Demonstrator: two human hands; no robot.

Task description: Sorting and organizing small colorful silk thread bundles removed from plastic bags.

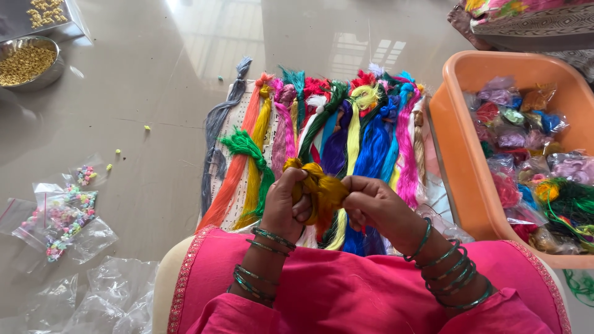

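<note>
Both hands pinch mustard thread bundle over my lap.
My left hand (286,201) & right hand (374,207) are closed on the mustard skein (320,188); best kept taut, w/ strands untangled. Beyond: coloured skeins (346,130) on floor, orange tub (455,133) of bagged threads, steel bowl (52,68) of yellow beads.

Mustard-yellow thread bundle (320,188) between the hands; beyond them, green, blue, pink, red skeins (322,133); right of them, orange tub (455,133); pink cloth (346,287) beneath.
</note>
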